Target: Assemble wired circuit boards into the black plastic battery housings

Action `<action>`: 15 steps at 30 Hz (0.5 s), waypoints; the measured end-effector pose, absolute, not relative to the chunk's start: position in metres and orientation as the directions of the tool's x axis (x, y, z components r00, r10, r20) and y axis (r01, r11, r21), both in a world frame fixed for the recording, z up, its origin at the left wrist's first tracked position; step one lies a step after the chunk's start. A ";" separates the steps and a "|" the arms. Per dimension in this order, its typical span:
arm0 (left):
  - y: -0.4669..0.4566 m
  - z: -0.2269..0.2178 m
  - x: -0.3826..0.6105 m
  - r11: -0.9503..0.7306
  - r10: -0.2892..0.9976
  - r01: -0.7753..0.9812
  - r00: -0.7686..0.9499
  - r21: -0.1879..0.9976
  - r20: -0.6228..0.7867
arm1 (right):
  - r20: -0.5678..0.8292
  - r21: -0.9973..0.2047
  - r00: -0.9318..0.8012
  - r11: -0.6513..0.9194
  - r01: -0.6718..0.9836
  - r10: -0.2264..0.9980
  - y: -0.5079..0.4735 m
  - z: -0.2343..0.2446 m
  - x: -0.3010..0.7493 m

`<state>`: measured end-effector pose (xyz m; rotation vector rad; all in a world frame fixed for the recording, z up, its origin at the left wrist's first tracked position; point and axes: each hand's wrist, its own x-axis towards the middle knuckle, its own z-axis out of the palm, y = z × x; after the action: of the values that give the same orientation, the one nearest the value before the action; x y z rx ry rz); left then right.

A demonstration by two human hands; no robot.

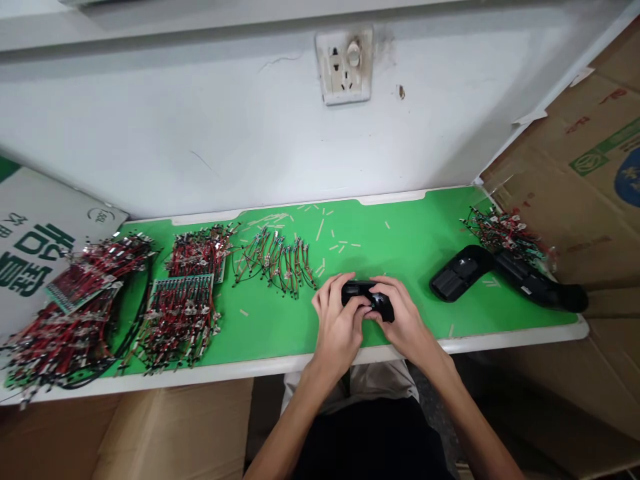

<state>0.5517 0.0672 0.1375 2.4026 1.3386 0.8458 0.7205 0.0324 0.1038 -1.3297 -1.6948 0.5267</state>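
The left hand (337,327) and right hand (407,317) are clasping a black plastic casing (356,291) in curled fingers (395,291), with wire bundles (275,263) lying left of the fingers.

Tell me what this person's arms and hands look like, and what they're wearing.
Both forearms, the left forearm and the right forearm, are bare, with no sleeves. The left grip and right grip are bare too, with no gloves, watch or rings visible. The person wears a black top and pale trousers.
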 end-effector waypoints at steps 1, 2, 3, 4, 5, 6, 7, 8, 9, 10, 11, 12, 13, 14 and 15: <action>0.067 0.139 0.552 -0.543 0.839 0.690 0.415 0.479 0.352 | 0.381 -0.770 -0.025 0.331 0.545 0.924 0.032 0.104 0.720; 0.067 0.140 0.552 -0.546 0.837 0.695 0.427 0.469 0.342 | 0.379 -0.770 -0.025 0.330 0.546 0.925 0.032 0.105 0.720; 0.068 0.141 0.553 -0.549 0.835 0.700 0.440 0.457 0.330 | 0.380 -0.770 -0.025 0.331 0.545 0.925 0.032 0.106 0.720; 0.068 0.142 0.553 -0.552 0.834 0.705 0.452 0.445 0.316 | 0.380 -0.773 -0.025 0.332 0.541 0.925 0.032 0.107 0.720; 0.068 0.143 0.553 -0.553 0.833 0.712 0.463 0.433 0.303 | 0.377 -0.778 -0.024 0.331 0.534 0.926 0.032 0.108 0.720; 0.068 0.144 0.554 -0.555 0.832 0.718 0.472 0.420 0.292 | 0.374 -0.784 -0.024 0.330 0.526 0.927 0.032 0.109 0.720; 0.068 0.145 0.554 -0.559 0.829 0.724 0.482 0.404 0.283 | 0.369 -0.791 -0.023 0.327 0.517 0.929 0.032 0.110 0.719; 0.068 0.146 0.555 -0.566 0.825 0.729 0.494 0.385 0.276 | 0.362 -0.797 -0.022 0.322 0.510 0.932 0.032 0.111 0.719; 0.068 0.147 0.556 -0.574 0.819 0.734 0.507 0.363 0.270 | 0.354 -0.803 -0.021 0.316 0.505 0.935 0.032 0.112 0.719; 0.068 0.149 0.557 -0.583 0.812 0.738 0.521 0.339 0.263 | 0.349 -0.807 -0.020 0.312 0.501 0.937 0.032 0.112 0.719; 0.067 0.151 0.558 -0.592 0.806 0.741 0.535 0.317 0.254 | 0.347 -0.811 -0.019 0.310 0.496 0.938 0.032 0.113 0.719; 0.067 0.152 0.559 -0.599 0.801 0.743 0.548 0.300 0.243 | 0.345 -0.815 -0.016 0.308 0.490 0.938 0.032 0.113 0.718; 0.067 0.155 0.560 -0.603 0.798 0.745 0.557 0.287 0.230 | 0.345 -0.819 -0.014 0.309 0.484 0.938 0.033 0.112 0.718; 0.067 0.157 0.561 -0.603 0.798 0.748 0.562 0.278 0.218 | 0.346 -0.821 -0.013 0.310 0.479 0.938 0.033 0.112 0.718; 0.067 0.159 0.562 -0.601 0.799 0.751 0.565 0.273 0.205 | 0.349 -0.822 -0.013 0.313 0.476 0.937 0.033 0.111 0.718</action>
<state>0.5621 0.0669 0.1590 2.6397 1.3182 0.4648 0.7181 0.0332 0.1114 -1.3048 -1.6400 0.6157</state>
